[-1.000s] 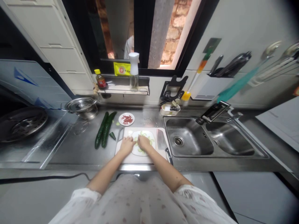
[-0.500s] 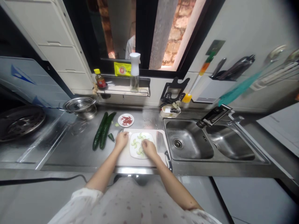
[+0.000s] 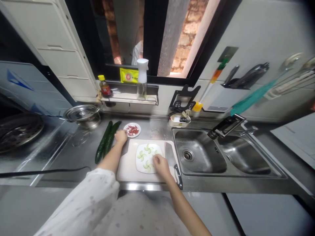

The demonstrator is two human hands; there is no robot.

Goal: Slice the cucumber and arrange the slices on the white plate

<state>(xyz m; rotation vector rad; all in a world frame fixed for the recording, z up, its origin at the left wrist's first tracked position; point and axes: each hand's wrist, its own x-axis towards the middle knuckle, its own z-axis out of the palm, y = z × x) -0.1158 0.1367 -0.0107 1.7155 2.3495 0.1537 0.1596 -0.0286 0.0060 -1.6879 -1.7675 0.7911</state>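
A white square plate [image 3: 139,167] with thin pale-green cucumber slices in pinwheel patterns lies on the white cutting board [image 3: 125,170]. Over the plate's right side is my right hand [image 3: 161,164], fingers pinched together beside a slice; anything between them is hidden. My left hand [image 3: 121,136] is off the board, fingers curled down at the left rim of a small white plate [image 3: 138,132] of chopped red bits [image 3: 133,130]. What it touches is covered. Two whole cucumbers [image 3: 104,141] lie just left of it. A kitchen knife [image 3: 169,152] rests along the board's right edge.
A double steel sink [image 3: 199,160] with a black tap [image 3: 219,127] is to the right. A lidded steel pot [image 3: 85,114] stands at the back left. Above the counter, a shelf [image 3: 130,100] holds a sauce bottle [image 3: 104,86] and a spray bottle [image 3: 142,78].
My left hand has moved from the board's left edge up and left to beside the small plate. My right hand has shifted slightly right and down over the square plate.
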